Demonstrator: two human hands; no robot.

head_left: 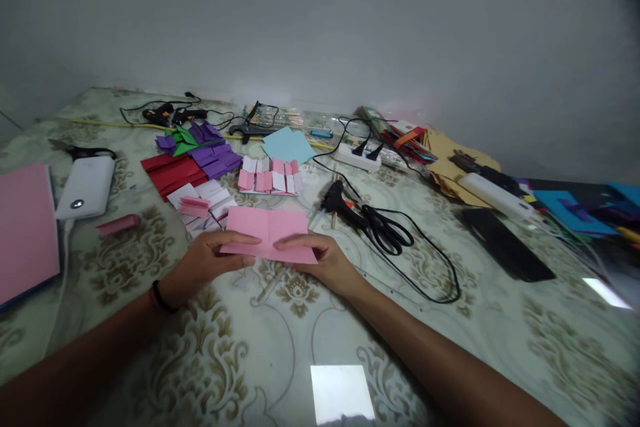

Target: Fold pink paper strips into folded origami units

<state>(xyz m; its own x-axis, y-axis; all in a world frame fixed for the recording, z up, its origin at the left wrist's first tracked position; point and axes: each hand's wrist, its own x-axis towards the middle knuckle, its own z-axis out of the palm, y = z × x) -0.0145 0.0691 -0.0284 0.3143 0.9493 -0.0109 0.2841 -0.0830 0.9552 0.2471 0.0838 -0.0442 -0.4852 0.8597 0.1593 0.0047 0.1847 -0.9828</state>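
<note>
A pink sheet of paper (269, 223) with a crease down its middle is held up over the patterned table (270, 347). At its left end, my left hand (213, 257) pinches it, thumb below and fingers on top. My right hand (323, 257) grips the right end the same way. Just behind the sheet lie folded white and pink papers (213, 200) and a row of pink and white folded pieces (273, 177). A black glue gun (343, 203) rests to the right of the sheet, its cord looping toward the right.
A white power bank (87, 187), scissors (85, 149) and a pink stack (27, 233) lie on the left. Purple (213, 153) and red (173, 173) papers sit farther back. On the right are a black phone (505, 243), a power strip (357, 157) and yellow envelopes (465, 153).
</note>
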